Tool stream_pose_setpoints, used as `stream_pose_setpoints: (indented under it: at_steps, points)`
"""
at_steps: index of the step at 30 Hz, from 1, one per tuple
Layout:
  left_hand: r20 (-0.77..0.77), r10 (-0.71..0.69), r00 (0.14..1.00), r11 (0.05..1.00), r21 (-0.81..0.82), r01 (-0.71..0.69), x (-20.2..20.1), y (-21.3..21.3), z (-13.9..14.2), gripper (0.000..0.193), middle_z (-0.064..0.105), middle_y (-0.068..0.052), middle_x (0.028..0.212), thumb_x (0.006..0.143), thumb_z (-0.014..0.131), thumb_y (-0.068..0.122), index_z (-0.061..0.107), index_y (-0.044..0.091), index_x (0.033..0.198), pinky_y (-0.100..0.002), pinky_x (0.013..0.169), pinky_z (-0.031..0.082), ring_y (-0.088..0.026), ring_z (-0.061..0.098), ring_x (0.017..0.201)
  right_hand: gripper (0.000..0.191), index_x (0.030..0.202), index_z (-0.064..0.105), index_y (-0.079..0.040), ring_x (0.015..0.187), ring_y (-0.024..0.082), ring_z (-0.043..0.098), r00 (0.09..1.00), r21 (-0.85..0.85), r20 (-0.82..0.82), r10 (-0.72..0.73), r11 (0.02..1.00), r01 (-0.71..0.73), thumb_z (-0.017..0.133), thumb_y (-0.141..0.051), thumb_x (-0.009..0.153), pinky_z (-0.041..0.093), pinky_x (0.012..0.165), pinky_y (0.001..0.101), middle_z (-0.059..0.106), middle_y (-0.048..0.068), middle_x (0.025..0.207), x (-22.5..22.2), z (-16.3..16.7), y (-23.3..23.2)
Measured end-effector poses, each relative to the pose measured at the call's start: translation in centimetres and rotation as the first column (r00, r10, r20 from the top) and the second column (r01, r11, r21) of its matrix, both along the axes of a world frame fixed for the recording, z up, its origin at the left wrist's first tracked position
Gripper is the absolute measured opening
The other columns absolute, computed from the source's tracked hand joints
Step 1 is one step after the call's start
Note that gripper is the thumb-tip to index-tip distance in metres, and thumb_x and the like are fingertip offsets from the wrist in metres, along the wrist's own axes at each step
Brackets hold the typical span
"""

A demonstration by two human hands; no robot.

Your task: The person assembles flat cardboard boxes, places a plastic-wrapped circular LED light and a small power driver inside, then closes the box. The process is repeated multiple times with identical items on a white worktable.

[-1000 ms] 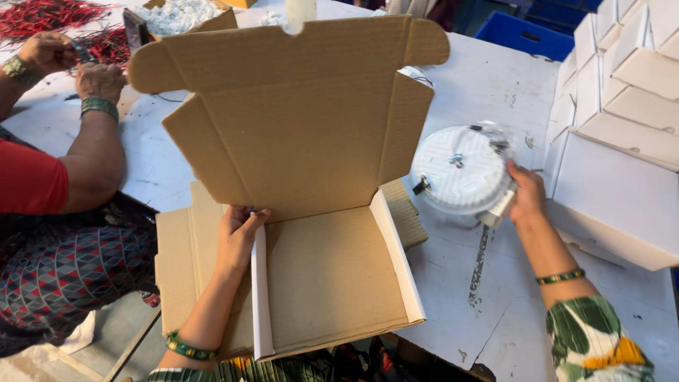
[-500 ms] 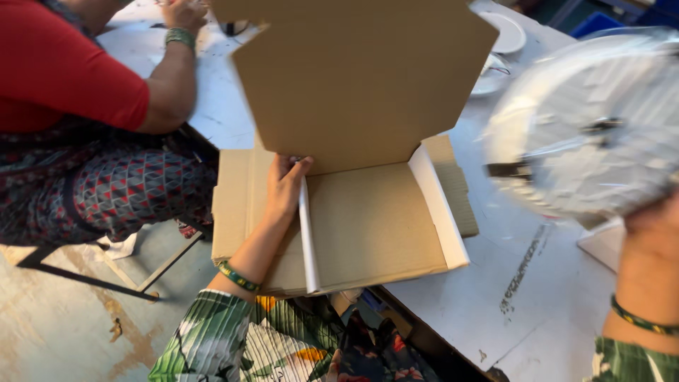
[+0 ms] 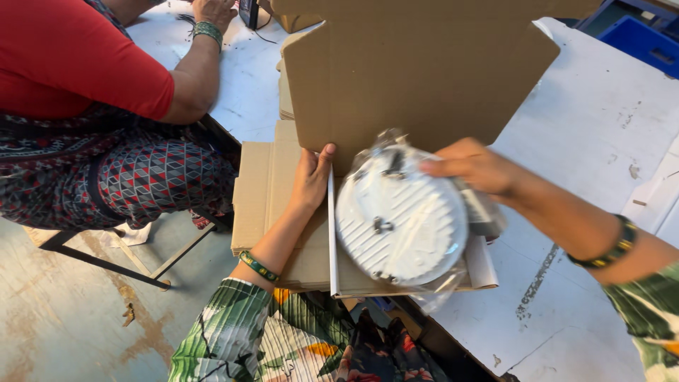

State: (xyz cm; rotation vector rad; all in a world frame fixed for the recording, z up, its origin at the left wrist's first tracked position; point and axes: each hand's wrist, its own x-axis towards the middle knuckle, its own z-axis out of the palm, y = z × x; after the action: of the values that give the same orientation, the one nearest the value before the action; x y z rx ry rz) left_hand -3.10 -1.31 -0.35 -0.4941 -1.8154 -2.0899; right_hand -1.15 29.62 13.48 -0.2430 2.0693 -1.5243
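Cardboard box [image 3: 396, 106] sits open on the desk [image 3: 608, 141], left hand [image 3: 311, 180] pressed flat on its side flap, right hand [image 3: 474, 166] gripping the bagged white round lamp [image 3: 399, 219] just above the tray, where loose plastic could snag or the lamp slip.

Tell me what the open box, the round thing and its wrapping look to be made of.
Box: brown cardboard, matte, folded into flaps. Round disc: white, ribbed face, likely painted metal or plastic; unclear which. Wrapping: thin clear plastic film, glossy and crinkled.
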Motion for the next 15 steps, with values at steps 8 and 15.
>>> stream_pose_setpoints:
  at_steps: [8,15]
  points:
    - [0.057,-0.052,0.997,0.998,0.043,0.049,-0.3,-0.1,-0.7,0.044,0.06,-0.01,0.137,0.112,0.051,0.03,0.047,0.002,0.146,-0.034,0.114,0.038,-0.018,0.052,0.129,0.038,0.104,0.072,0.0,0.075,0.023,0.07,0.812,0.449,-0.563,0.155,0.882,0.143,0.054,-0.033,0.111,0.054,0.072,0.035,0.074,0.016,0.083,1.2,-3.6,-4.5]
    - [0.061,-0.069,0.996,0.997,0.036,0.067,-0.1,-0.1,-0.4,0.048,0.062,-0.009,0.132,0.111,0.052,0.035,0.047,0.002,0.146,-0.033,0.112,0.039,-0.017,0.053,0.125,0.015,0.113,0.072,-0.009,0.084,0.022,0.072,0.307,0.286,-0.932,0.192,0.91,0.3,0.066,-0.022,0.105,0.056,0.072,0.0312,0.074,0.006,0.105,5.7,1.6,-2.7]
